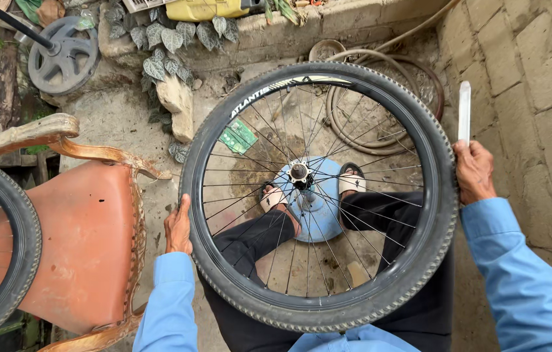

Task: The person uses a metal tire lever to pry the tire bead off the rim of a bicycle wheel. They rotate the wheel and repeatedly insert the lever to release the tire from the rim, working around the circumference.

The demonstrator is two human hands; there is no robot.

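Note:
A black bicycle wheel [419, 261] with a knobby tyre, thin spokes and a metal hub [299, 172] lies flat across my lap. My left hand [178, 228] presses against the tyre's left side. My right hand [473, 171] rests on the tyre's right side and grips a pale flat tyre lever [464, 111] that points upward. Both arms wear light blue sleeves. Through the spokes I see my dark trousers, sandalled feet and a blue round object [315, 208] on the ground.
An orange-seated wooden chair [87, 241] stands at left, with another tyre [15, 261] at the frame's left edge. A grey weight plate [64, 55] and leafy plants lie at the back. Coiled tubes [387, 124] lie behind the wheel. A block wall [537, 98] rises at right.

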